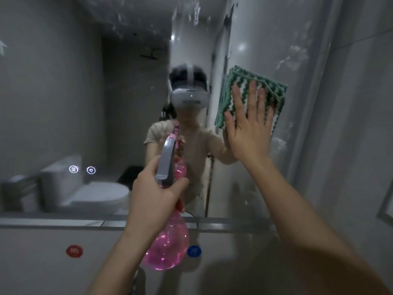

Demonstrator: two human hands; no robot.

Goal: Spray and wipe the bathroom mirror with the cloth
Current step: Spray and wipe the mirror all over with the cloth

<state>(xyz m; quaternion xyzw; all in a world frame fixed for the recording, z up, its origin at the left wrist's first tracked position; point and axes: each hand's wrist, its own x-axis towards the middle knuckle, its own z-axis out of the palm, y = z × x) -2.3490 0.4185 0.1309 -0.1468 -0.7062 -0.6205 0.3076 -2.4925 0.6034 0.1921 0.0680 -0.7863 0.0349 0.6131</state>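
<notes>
1. The bathroom mirror [63, 92] fills most of the view, its lower edge meeting a grey ledge [53, 222] that runs across the frame.
2. The right hand [248, 124] lies flat on a folded cloth [244, 81], green with white wavy stripes, and presses it against the glass on the mirror's right side, at about the height of the reflected head.
3. The right hand's fingers [253, 96] are straight and slightly spread, pointing upward across the cloth; the palm covers the cloth's lower part, while its upper folds and right corner stick out beyond the fingertips.
4. The left hand [157, 194] grips a pink translucent spray bottle [168, 248] around its neck, just under the grey spray head [167, 160].
5. The fingers of the left hand are curled round the neck, with the thumb on the near side; the nozzle points toward the glass, and the round body of the bottle hangs below the hand, in front of the ledge.
6. Streaks and droplets of liquid [191, 13] show on the upper part of the glass, with more smears to the right [297, 54].
7. Two small lit round icons [83, 169] glow in the lower left of the mirror.
8. The reflection shows a person wearing a headset [189, 96], a white toilet [93, 192] and a ceiling shower head [152, 53].
9. Below the ledge, a red round sticker [74, 251] sits at left and a blue one [194, 251] just right of the bottle.
</notes>
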